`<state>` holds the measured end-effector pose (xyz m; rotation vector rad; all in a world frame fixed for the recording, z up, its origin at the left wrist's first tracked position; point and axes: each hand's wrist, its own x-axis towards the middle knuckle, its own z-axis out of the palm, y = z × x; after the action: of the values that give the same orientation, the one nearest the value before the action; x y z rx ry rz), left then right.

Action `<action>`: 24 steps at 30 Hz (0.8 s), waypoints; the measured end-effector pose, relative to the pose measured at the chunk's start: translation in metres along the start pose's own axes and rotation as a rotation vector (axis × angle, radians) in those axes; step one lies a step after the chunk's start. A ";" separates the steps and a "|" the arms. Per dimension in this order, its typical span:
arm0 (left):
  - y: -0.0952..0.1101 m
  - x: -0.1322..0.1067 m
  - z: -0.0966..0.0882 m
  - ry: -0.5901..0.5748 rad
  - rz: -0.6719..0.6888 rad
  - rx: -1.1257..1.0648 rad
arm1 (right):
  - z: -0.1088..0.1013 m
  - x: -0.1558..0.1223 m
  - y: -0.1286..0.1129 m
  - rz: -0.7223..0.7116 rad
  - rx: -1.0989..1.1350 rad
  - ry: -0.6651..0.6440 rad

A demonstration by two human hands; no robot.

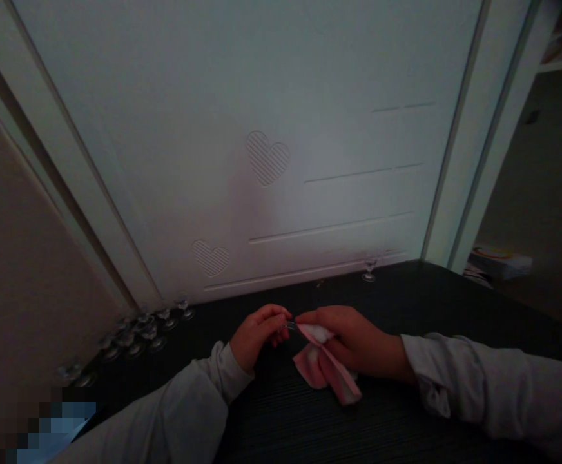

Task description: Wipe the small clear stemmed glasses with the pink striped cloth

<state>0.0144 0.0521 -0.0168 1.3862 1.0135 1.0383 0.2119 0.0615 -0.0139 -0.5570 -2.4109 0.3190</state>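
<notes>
While left hand grips a clear item, right hand holds pink cloth. Stemmed glasses on desk, contents unclear.

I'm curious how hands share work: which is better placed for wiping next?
Probably the right hand: it holds the pink cloth, while the left hand seems to grip the small clear object between them.

the pale panel walls off the far side of the table. small glasses crowd the left, blocking that way; a lone glass stands near the panel, beyond my right hand. between these i can pass, over one tiny, unclear item. right of the lone glass, the table lies open.
</notes>
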 end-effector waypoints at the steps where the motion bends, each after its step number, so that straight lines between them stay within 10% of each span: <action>1: -0.001 0.000 -0.001 0.000 0.009 -0.002 | 0.000 0.000 0.000 0.012 0.026 -0.006; 24: -0.001 -0.001 0.003 0.144 0.022 0.173 | 0.002 -0.001 0.004 -0.004 -0.014 0.013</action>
<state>0.0174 0.0508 -0.0175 1.4811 1.2193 1.1001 0.2123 0.0647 -0.0173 -0.5591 -2.4033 0.2966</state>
